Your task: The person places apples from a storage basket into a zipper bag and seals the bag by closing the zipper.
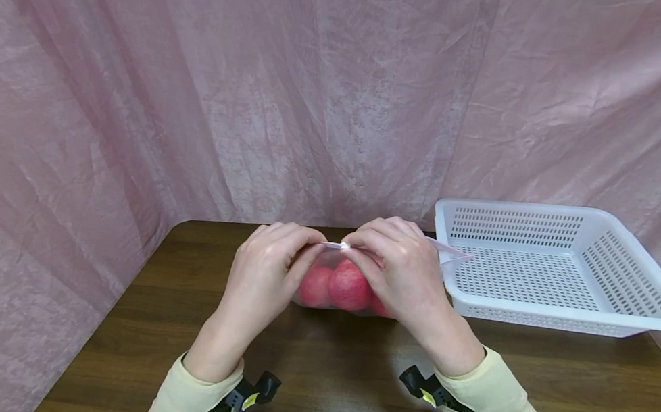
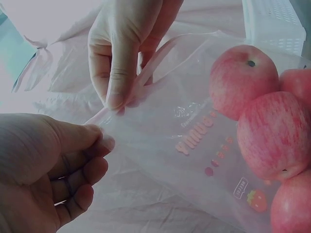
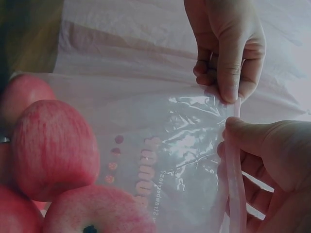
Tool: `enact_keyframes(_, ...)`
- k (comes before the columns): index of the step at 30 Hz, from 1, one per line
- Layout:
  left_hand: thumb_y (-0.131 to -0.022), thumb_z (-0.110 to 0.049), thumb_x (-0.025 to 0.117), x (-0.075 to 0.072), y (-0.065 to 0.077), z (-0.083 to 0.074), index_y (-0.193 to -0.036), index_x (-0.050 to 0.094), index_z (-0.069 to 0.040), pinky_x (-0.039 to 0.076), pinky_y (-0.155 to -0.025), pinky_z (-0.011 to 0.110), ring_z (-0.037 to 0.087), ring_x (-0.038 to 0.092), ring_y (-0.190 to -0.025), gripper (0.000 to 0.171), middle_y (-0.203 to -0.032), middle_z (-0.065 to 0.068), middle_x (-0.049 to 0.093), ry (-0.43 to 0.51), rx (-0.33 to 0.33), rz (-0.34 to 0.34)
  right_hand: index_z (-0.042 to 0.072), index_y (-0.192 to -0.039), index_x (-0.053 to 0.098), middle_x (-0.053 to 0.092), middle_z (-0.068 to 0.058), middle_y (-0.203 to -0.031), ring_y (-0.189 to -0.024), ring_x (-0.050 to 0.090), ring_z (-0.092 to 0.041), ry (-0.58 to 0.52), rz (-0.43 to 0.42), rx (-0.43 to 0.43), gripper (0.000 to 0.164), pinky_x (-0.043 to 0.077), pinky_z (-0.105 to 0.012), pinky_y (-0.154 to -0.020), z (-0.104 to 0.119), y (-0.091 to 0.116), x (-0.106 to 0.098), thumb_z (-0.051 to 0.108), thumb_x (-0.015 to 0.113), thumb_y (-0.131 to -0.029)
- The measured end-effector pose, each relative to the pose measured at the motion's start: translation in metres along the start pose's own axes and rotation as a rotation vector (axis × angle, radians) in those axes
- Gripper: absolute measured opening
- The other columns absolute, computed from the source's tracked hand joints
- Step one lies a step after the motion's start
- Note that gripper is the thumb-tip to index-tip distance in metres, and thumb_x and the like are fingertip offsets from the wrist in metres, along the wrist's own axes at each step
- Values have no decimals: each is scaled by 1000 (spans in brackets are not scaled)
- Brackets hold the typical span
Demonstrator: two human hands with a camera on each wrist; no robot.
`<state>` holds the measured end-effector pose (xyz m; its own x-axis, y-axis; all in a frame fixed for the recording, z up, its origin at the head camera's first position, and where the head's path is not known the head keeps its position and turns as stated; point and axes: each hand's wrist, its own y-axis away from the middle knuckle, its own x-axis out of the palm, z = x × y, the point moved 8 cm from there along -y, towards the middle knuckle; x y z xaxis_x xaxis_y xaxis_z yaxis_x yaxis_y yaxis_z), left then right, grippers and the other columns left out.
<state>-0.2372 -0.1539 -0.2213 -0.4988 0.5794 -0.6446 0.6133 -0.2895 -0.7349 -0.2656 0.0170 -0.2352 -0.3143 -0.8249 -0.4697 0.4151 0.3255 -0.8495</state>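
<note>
A translucent plastic bag (image 2: 160, 121) with printed lettering and small fruit pictures holds several red apples (image 1: 350, 286). The apples sit bunched at its bottom, below both hands in the head view. My left hand (image 1: 265, 266) pinches the bag's top edge between thumb and forefinger. Close beside it, my right hand (image 1: 404, 262) pinches the same edge, thumb towards me. A small white piece (image 1: 345, 245) shows on the edge at the right fingertips. In the right wrist view the pink strip (image 3: 235, 184) along the mouth runs through the right fingers.
To the right stands a white perforated plastic basket (image 1: 545, 309), close to the bag's right end. Everything rests on a dark brown wooden table (image 1: 170, 324). A pink cloth curtain (image 1: 330, 97) hangs behind and at the left. Each wrist carries a small black camera (image 1: 267, 387).
</note>
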Motion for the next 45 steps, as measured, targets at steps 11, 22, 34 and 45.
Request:
enact_keyframes(11, -99, -10, 83, 0, 0, 2, -102, 82, -13, 53, -84, 41, 21, 70, -88, 5, -95, -3, 78, -3, -4, 4, 14, -101, 84, 78, 4, -95, -93, 70, -21, -5, 8, 9, 15, 53, -44, -87, -1, -1, -1, 10, 93, -89)
enact_keyframes(22, -99, -10, 83, -2, 0, 3, -101, 82, -13, 53, -83, 41, 22, 70, -88, 4, -95, -3, 78, -8, -9, 2, 15, -100, 84, 77, 6, -94, -91, 70, -20, 14, 12, 12, 15, 53, -43, -86, -3, -1, -1, 11, 93, -88)
enact_keyframes(34, -101, -10, 80, -2, 0, 4, -102, 82, -11, 52, -80, 41, 22, 70, -87, 3, -96, -3, 78, -1, -14, 14, 15, -100, 84, 76, 7, -92, -87, 68, -19, 12, 17, 19, 16, 52, -43, -85, -5, -1, -1, 10, 93, -88)
enact_keyframes(45, -103, -11, 79, -2, 0, 6, -103, 82, -11, 51, -80, 41, 22, 70, -88, 3, -96, -2, 78, 0, -24, 17, 15, -100, 85, 76, 6, -92, -86, 67, -18, 12, 25, 31, 14, 52, -42, -84, -7, 0, -1, 11, 93, -89)
